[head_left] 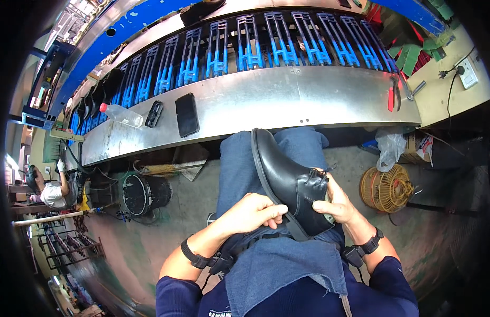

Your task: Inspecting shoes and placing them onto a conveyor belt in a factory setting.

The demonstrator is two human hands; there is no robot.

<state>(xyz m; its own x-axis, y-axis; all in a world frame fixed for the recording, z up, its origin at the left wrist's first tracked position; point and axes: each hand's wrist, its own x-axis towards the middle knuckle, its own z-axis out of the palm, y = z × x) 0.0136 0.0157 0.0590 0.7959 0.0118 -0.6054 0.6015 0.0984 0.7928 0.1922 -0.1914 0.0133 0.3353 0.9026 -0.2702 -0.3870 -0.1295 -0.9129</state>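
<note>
Denim apron (287, 272) covered the wearer's lap, nearest the camera. Just beyond, a black boot (282, 166) lay tilted over the jeans (237, 158), toe toward the bench (266, 100), sole facing left. The right hand (337, 205) was closed around its collar, thumb on the near side, fingers passing out of sight behind. The left hand (258, 212) was half curled, thumb at the sole edge near the heel; whether its fingers pinched that edge or merely rested there could not be told. The step in hand appeared to be working or checking the sole edge; the next move seemed to call for a steady right-hand hold while the left fingers followed that edge. On the metal bench lay a dark phone (187, 114), a red-capped bottle (122, 115) and a red-handled tool (391, 99). Farther off stood blue racks (217, 61).
</note>
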